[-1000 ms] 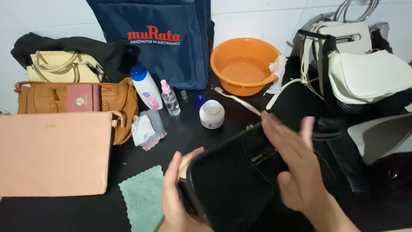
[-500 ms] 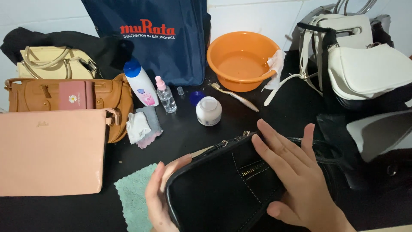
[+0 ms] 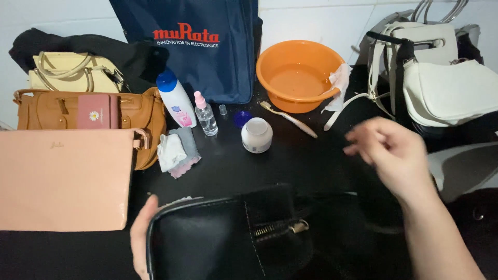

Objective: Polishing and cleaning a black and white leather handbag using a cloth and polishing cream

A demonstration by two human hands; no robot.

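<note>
right hand [image 3: 397,155] has lifted off the black bag [image 3: 233,241]; the bag now sits lower, nearer.

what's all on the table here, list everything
black handbag: 1, black, front centre
clutch: 1, pink, left
tan handbag: 1, brown, behind clutch
cream handbag: 1, pale yellow, back left
tote bag: 1, navy, back centre
basin: 1, orange, back
white bags: at least 2, right
lotion bottle: 1, white, blue cap
spray bottle: 1, clear
jar: 1, white
toothbrush: 1, cream
cloths: folded, white, grey
left hand: on black handbag's edge
right hand: raised, empty
</note>
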